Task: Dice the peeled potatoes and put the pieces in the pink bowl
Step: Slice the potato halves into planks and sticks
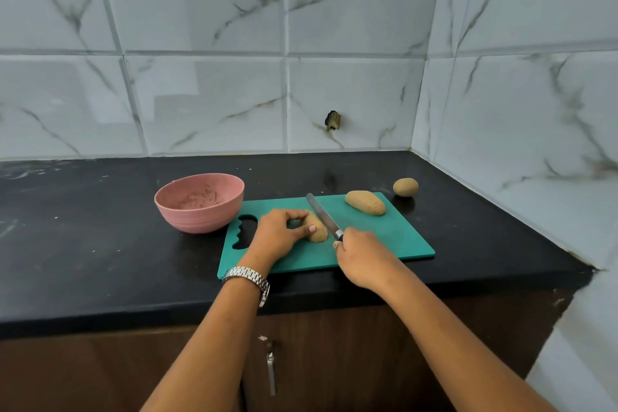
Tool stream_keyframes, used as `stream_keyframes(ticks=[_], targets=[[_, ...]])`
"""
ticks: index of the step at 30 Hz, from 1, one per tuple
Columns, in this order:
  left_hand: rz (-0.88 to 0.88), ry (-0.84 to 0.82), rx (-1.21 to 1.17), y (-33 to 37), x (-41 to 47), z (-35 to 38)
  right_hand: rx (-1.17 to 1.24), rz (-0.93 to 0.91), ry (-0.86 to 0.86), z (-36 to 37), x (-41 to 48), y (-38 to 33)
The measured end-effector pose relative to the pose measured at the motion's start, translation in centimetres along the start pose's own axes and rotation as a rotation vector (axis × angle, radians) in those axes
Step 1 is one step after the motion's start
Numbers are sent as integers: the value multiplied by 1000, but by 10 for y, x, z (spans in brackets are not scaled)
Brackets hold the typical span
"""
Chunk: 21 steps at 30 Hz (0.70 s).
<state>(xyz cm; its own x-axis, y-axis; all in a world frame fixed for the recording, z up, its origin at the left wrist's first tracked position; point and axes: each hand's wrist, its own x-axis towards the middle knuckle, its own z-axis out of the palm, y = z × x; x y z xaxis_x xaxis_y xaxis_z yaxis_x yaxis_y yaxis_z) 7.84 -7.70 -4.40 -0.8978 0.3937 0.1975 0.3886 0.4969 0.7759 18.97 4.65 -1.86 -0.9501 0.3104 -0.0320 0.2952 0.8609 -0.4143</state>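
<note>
L hand [277, 231] pinches a potato [317, 229] on green board [384, 237]. R hand [363, 254] curled round knife [322, 216], handle mostly hidden; blade against potato's right side. Pink bowl [197, 211] just left of board, specks inside unclear.

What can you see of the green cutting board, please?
The cutting board is a flat teal-green rectangle, plastic by its look, with a wavy-edged grip hole at its left end. It lies on the black counter, right of the pink bowl. The left hand holds a potato on it, a second potato lies near its far right corner, and the right hand holds a knife over it.
</note>
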Motion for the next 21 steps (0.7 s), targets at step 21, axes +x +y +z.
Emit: stream_keyframes(ticks=[21], targets=[[31,-16,50,-2,0,0,-256,180,-76,-2,15,-44]])
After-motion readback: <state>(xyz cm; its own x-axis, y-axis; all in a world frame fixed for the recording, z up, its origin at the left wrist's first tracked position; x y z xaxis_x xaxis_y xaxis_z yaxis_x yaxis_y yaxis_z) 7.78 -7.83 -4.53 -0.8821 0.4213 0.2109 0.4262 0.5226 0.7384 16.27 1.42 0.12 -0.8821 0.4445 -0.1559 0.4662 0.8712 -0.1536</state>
